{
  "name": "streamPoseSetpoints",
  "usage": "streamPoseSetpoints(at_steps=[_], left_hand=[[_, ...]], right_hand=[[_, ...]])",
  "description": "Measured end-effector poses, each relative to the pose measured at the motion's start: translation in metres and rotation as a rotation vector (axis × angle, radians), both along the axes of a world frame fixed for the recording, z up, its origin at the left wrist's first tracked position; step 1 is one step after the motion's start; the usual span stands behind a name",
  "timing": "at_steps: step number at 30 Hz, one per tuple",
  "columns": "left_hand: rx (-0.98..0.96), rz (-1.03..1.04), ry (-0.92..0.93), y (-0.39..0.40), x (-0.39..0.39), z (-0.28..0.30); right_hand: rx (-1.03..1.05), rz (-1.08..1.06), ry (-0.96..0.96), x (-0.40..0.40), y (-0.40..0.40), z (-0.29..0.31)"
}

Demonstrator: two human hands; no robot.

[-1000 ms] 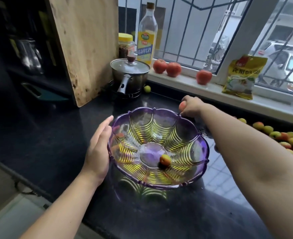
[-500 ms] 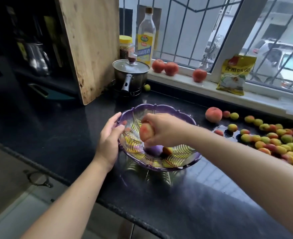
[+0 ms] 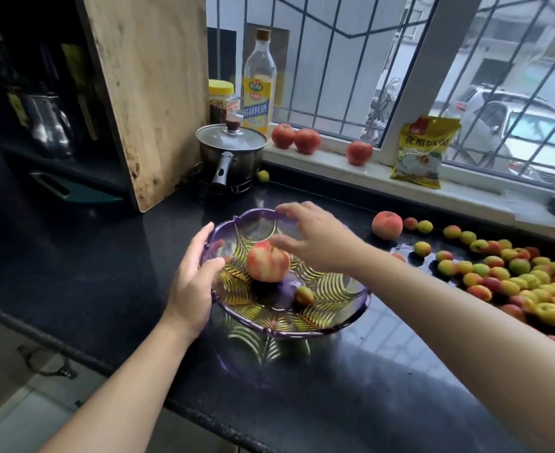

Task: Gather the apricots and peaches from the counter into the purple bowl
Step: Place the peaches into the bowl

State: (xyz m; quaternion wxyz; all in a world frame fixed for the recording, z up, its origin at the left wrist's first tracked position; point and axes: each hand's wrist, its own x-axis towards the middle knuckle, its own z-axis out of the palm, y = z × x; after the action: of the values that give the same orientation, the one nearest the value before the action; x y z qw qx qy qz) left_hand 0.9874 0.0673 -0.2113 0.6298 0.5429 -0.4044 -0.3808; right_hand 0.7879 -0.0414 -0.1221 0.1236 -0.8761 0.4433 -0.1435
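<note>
The purple bowl (image 3: 331,318) sits on the black tabletop (image 3: 367,387) with 1 peach (image 3: 268,262) and 1 apricot (image 3: 303,295) inside. The left hand (image 3: 192,279) grips its near-left rim. The right hand (image 3: 315,241) hovers above the peach, fingers spread, holding nothing. To the right lie another peach (image 3: 387,224) and a spread of apricots (image 3: 514,279).

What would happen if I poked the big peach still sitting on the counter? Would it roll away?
Probably a little. The big peach looks round and sits alone on the flat black counter, so a poke would likely send it rolling, maybe into the small apricots beside it. It looks heavier than they are, so it may nudge them. The counter looks wet there, so it could also feel slippery.
</note>
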Motion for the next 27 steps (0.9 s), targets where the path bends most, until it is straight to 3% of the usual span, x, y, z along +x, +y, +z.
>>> streamPoseSetpoints(at_steps=[3,8,12,17,22,25,27], left_hand=[[0.003,-0.001,-0.037,-0.003,0.001,-0.006],[-0.028,-0.025,-0.154,-0.005,-0.006,-0.006],[-0.052,-0.014,-0.163,-0.004,-0.009,-0.004],[-0.064,-0.011,-0.169,-0.003,-0.010,-0.001],[-0.056,-0.015,-0.152,-0.003,-0.009,-0.001],[-0.057,-0.017,-0.164,-0.003,-0.009,0.000],[-0.064,-0.017,-0.169,-0.003,-0.009,0.000]], right_hand=[[-0.190,-0.282,-0.243,-0.038,-0.046,0.008],[-0.257,-0.672,0.151,-0.094,-0.096,-0.027],[-0.268,-0.694,0.283,-0.116,-0.114,-0.036],[-0.024,-0.687,0.293,-0.127,-0.133,-0.041],[0.054,-0.673,0.329,-0.124,-0.134,-0.047],[0.130,-0.679,0.218,-0.121,-0.134,-0.036],[0.106,-0.665,-0.032,-0.116,-0.130,-0.017]])
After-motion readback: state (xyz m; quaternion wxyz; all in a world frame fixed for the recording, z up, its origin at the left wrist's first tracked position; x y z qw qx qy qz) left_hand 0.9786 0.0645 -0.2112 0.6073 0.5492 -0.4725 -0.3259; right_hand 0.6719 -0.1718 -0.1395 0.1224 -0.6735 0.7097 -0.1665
